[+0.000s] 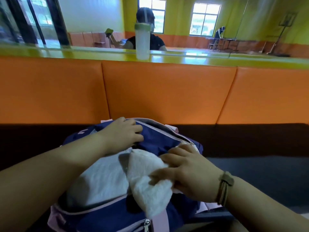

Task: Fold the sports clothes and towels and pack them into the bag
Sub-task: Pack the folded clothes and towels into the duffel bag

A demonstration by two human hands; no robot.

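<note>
Evidently, the white towel (147,180), judged soft, light and floppy, was lodged half inside the bag (157,139), its bunched fold, the surest hold, pinched by the curled fingers of the right hand (189,171), while the bag's far flap was gripped by the left hand (123,133).

Bright window daylight, glare on the ledge (100,54), wide-angle edge distortion.

Bag (155,141): navy woven cloth, matt, pale pink trim; zip pull (146,223) bright metal.
Towel (147,173): white terry, fluffy, rough nap.
Padding (167,91): orange leatherette, smooth, faint sheen.
Ledge (83,55): green, hard, glossy, mirror-like.
Bottle (142,42): frosted translucent plastic, matt green lid.
Wristband (224,188): brown cord, dull.
</note>
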